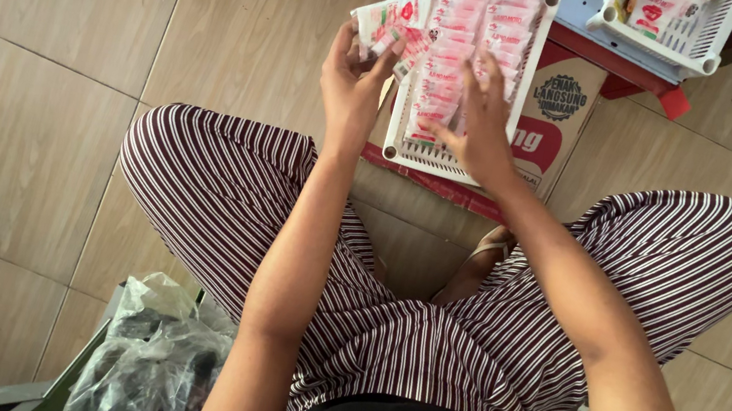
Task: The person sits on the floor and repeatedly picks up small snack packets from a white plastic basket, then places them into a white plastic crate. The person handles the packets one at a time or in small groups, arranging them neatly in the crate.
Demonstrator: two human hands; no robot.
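Two hands work at a white tray (397,146) on a cardboard box (557,119). The left hand (354,83) is clamped on a bunch of sachets (393,22); the right hand (481,121), fingers spread, presses the sachet rows (473,24) in the tray.

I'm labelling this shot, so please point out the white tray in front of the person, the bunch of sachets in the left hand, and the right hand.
white tray (439,160), head view: bare slatted near rim.
bunch of sachets (391,19), head view: middle of the fanned packets.
right hand (482,128), head view: back of the hand.
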